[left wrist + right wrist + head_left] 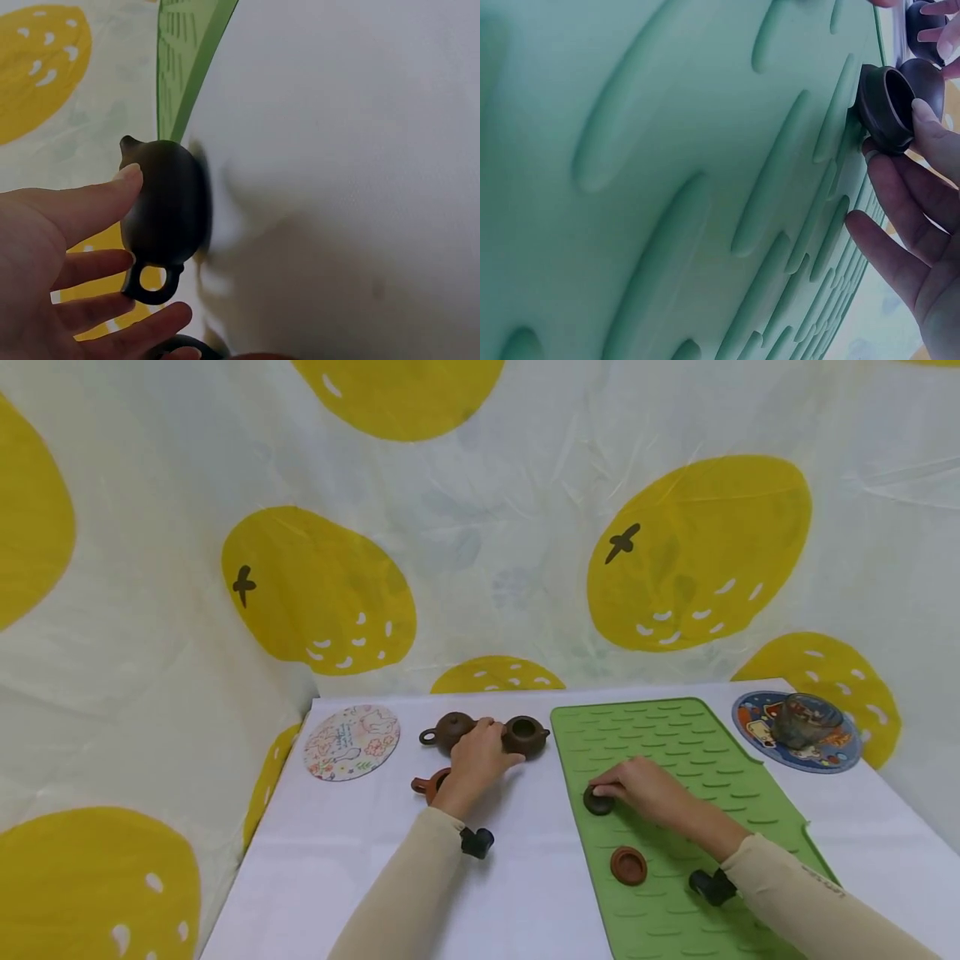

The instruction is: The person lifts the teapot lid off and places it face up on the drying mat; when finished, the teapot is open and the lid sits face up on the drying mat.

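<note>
My left hand reaches over the white cloth beside a dark lidless teapot. In the left wrist view its thumb overlaps the body of that teapot, and the other fingers stretch loosely near the handle. Left of the hand stands a second dark teapot with its lid on. A reddish-brown teapot is partly hidden behind the left hand. On the green mat, my right hand pinches a dark teapot lid, turned with its hollow side up, between thumb and fingers.
A reddish-brown lid lies on the mat nearer to me. A round floral coaster is at the back left. At the back right a glass cup stands on a blue patterned coaster. A lemon-print curtain hangs behind the table.
</note>
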Demonstrator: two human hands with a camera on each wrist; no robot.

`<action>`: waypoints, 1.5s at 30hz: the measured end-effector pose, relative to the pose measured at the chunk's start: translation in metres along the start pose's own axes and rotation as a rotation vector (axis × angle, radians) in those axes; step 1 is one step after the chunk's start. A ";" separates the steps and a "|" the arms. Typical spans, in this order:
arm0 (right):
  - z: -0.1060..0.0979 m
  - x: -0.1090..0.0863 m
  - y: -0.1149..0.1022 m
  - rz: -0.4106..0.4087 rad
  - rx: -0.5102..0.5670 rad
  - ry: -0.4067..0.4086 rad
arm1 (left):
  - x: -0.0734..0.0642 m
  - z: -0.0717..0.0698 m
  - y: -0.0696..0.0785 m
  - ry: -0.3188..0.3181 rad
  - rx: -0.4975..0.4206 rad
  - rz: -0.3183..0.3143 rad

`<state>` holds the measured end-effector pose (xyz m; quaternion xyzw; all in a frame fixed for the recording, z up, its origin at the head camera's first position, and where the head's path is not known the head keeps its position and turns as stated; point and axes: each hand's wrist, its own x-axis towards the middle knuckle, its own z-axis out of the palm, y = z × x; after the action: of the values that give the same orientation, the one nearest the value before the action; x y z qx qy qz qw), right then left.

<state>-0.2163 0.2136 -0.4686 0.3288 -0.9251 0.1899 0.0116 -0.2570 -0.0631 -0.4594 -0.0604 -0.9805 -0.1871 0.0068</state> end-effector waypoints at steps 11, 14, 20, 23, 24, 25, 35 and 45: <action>-0.001 0.002 0.001 0.003 -0.014 -0.022 | 0.001 -0.031 -0.019 0.118 0.010 0.005; -0.001 0.001 0.001 0.003 -0.009 -0.023 | 0.002 -0.039 -0.030 0.143 0.021 -0.036; -0.002 0.000 0.003 -0.004 -0.008 -0.019 | 0.002 -0.044 -0.056 0.173 0.031 -0.129; -0.003 0.000 0.003 -0.003 -0.013 -0.014 | 0.001 -0.040 -0.068 0.169 0.002 -0.162; -0.003 0.000 0.003 -0.002 -0.013 -0.013 | 0.001 -0.039 -0.072 0.165 -0.005 -0.173; -0.004 0.000 0.003 -0.002 -0.014 -0.014 | 0.000 -0.037 -0.075 0.160 -0.017 -0.183; -0.002 -0.002 0.002 -0.022 -0.023 -0.006 | -0.003 -0.027 -0.090 0.145 -0.082 -0.241; -0.004 -0.001 0.002 0.023 0.035 -0.030 | 0.001 -0.025 -0.093 0.163 -0.086 -0.243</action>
<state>-0.2169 0.2172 -0.4663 0.3208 -0.9254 0.2015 -0.0102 -0.2695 -0.1579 -0.4702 0.0741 -0.9679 -0.2324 0.0610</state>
